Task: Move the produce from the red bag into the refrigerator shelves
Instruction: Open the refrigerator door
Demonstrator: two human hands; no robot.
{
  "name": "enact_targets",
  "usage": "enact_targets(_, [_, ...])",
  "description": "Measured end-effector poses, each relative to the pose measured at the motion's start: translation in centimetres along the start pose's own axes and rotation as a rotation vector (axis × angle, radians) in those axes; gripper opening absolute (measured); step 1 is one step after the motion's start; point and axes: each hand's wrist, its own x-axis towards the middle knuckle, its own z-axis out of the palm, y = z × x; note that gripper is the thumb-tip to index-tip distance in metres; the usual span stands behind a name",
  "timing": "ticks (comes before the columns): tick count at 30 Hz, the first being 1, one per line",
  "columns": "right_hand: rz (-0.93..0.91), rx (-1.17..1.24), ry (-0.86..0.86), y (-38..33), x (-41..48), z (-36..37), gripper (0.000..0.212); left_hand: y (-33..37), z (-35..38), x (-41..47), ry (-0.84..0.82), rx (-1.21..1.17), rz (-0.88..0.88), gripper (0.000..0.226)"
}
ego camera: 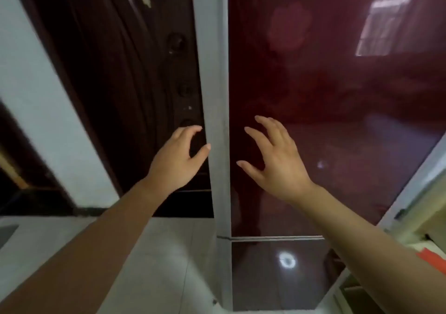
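Maroon refrigerator door closed; left hand, right hand raised before it.

The head-worn camera looks forward and steeply down, very close to the glossy dark-red refrigerator door, whose grey side edge runs down mid-frame. Its wide angle bends straight lines and takes in both forearms, the left hand and right hand raised before the door, and the tiled floor below.
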Motion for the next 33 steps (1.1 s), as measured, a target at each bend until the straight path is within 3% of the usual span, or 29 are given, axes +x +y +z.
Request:
enact_targets(3, [0.097, -0.034, 0.1, 0.2, 1.5, 0.7, 0.071, -1.4, -0.3, 3.5, 0.073, -0.121, 0.001, 0.071])
enact_targets(6, [0.168, -0.094, 0.18, 0.5, 2.8, 1.5, 0.079, -2.4, 0.3, 6.2, 0.023, -0.182, 0.057, 0.078])
enact_targets(11, [0.256, -0.15, 0.221, 0.5, 3.8, 2.8, 0.088, -4.2, 2.8, 7.6, -0.132, -0.376, 0.146, 0.056])
enact_targets(17, [0.312, -0.29, 0.155, 1.1, 3.6, 4.5, 0.102, -5.0, 4.2, 7.5, -0.098, -0.55, 0.18, 0.052])
enact_targets(22, [0.29, -0.357, 0.191, 1.6, 3.2, 5.1, 0.098, -4.8, 4.8, 6.7, -0.068, -0.661, 0.128, 0.042])
enact_targets(29, [0.212, -0.393, 0.267, 3.4, 2.3, 6.6, 0.084, -3.2, 5.2, 5.6, -0.006, -0.791, -0.091, 0.037])
enact_targets(33, [0.154, -0.392, 0.276, 4.2, 1.9, 6.7, 0.085, -2.2, 4.5, 5.3, -0.017, -0.796, -0.169, 0.021])
